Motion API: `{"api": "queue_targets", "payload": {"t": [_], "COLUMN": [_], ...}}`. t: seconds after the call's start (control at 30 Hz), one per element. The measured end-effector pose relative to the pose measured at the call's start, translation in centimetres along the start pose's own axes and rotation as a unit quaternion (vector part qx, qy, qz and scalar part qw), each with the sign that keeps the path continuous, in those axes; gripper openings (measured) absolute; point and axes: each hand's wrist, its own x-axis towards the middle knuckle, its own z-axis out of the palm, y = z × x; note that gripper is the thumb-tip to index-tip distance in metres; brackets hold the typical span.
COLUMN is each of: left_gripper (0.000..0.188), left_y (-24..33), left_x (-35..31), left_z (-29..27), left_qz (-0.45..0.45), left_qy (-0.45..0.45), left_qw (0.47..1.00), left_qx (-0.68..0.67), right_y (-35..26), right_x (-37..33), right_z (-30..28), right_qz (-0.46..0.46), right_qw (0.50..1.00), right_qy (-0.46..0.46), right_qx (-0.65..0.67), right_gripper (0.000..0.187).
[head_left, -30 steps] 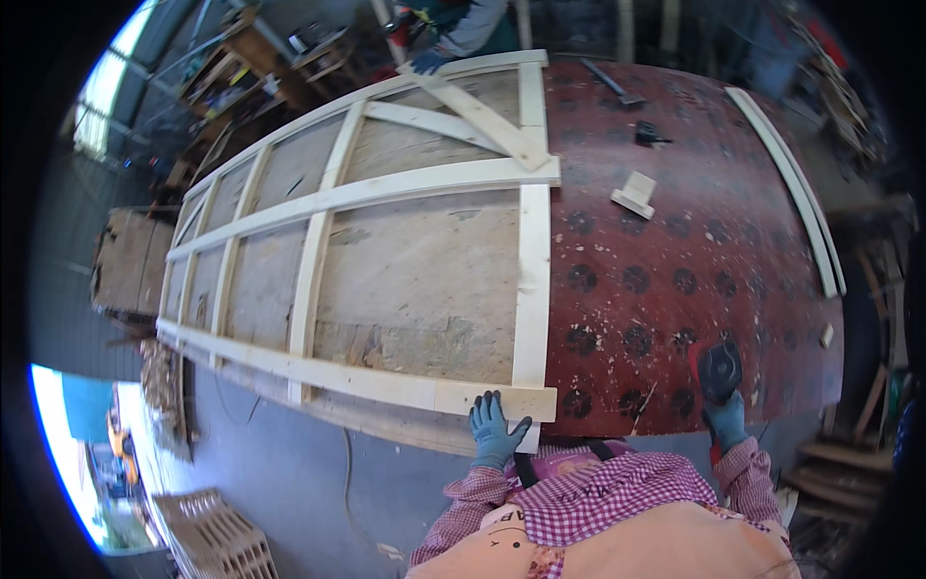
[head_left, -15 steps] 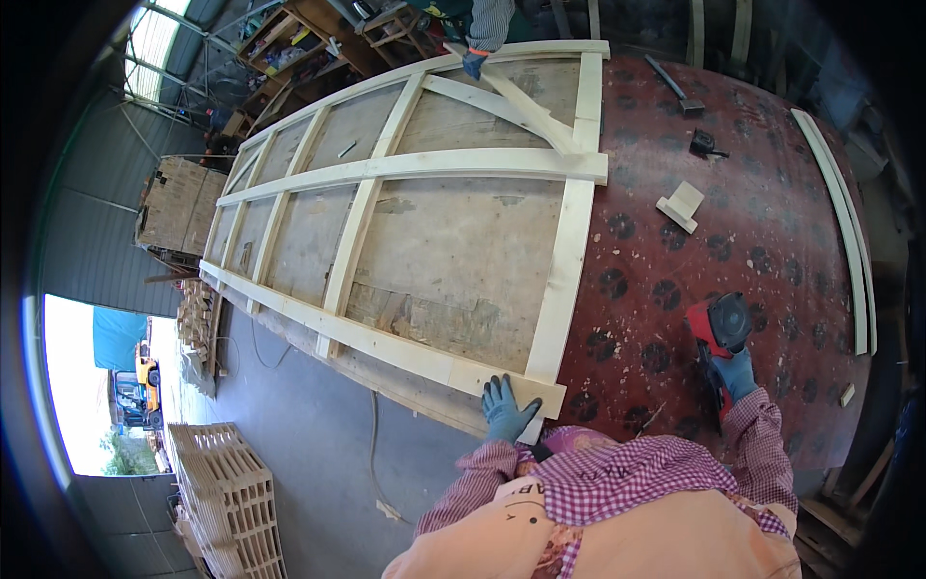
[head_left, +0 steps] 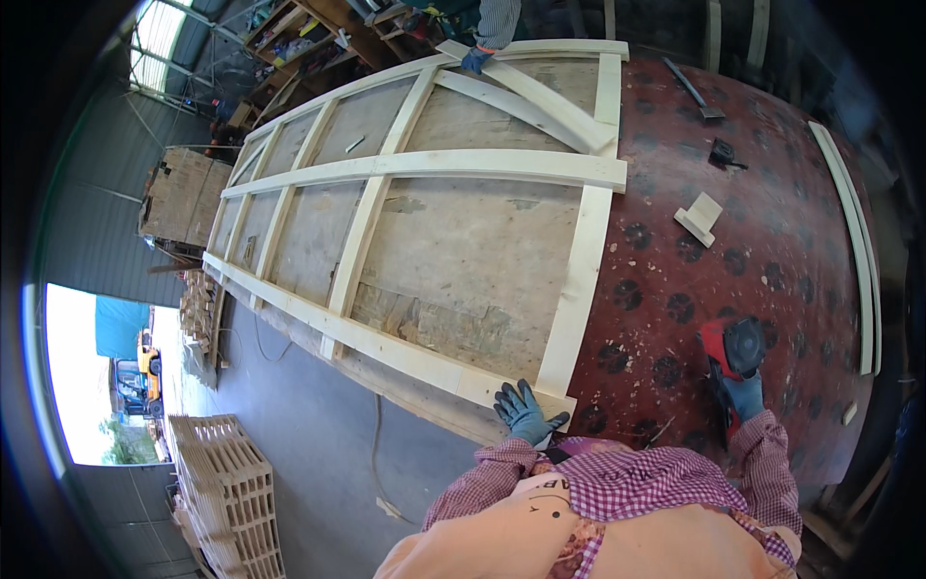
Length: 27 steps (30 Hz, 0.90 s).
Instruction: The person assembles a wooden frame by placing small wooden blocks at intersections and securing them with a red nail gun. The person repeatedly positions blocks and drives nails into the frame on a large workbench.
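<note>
My left hand (head_left: 526, 413) lies open on the near right corner of a large wooden frame (head_left: 434, 372), gloved in blue-grey with its fingers spread. My right hand (head_left: 744, 396), in a matching glove, is closed round the grip of a red and black nail gun (head_left: 741, 347), held over the dark red tabletop right of the frame. At the frame's far side a co-worker's gloved hand (head_left: 475, 60) holds a loose slat (head_left: 540, 96). This slat slants to the far right section, alongside another diagonal brace (head_left: 511, 104).
On the red tabletop (head_left: 675, 280) lie a hammer (head_left: 696, 92), a black tape measure (head_left: 723, 152), small wood offcuts (head_left: 701, 217) and two long slats (head_left: 849, 251) at the right. Stacked slatted wood (head_left: 231, 492) stands on the floor at left, where a hose (head_left: 377, 444) runs.
The view has shifted slightly. The co-worker's slat has moved right, its end now at the frame's end crosspiece. My left hand remains on the corner; my right still grips the nail gun.
</note>
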Motion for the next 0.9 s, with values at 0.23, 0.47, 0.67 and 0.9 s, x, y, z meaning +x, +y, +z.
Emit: {"api": "queue_targets", "payload": {"t": [0.23,0.47,0.67,0.9], "left_gripper": [0.129,0.129,0.127,0.128], "left_y": [1.5,0.1,0.2,-0.4], "left_x": [0.2,0.0,0.1,0.0], "left_z": [-1.5,0.6,-0.6,0.9], "left_qz": [0.000,0.003,0.011,0.007], "left_qy": [-0.016,0.020,0.020,0.046], "left_qw": [1.000,0.999,0.999,0.998], "left_qx": [-0.003,-0.048,-0.025,-0.050], "right_y": [8.5,0.5,8.9,8.9], "right_x": [3.0,0.8,4.0,3.1], "right_z": [-2.6,-1.2,-2.3,-2.3], "right_qz": [-0.071,0.046,-0.168,-0.183], "right_qw": [0.997,0.998,0.980,0.981], "right_qy": [0.014,-0.044,-0.042,-0.008], "right_qx": [-0.025,-0.003,-0.094,-0.070], "right_gripper": [0.055,0.039,0.045,0.047]}}
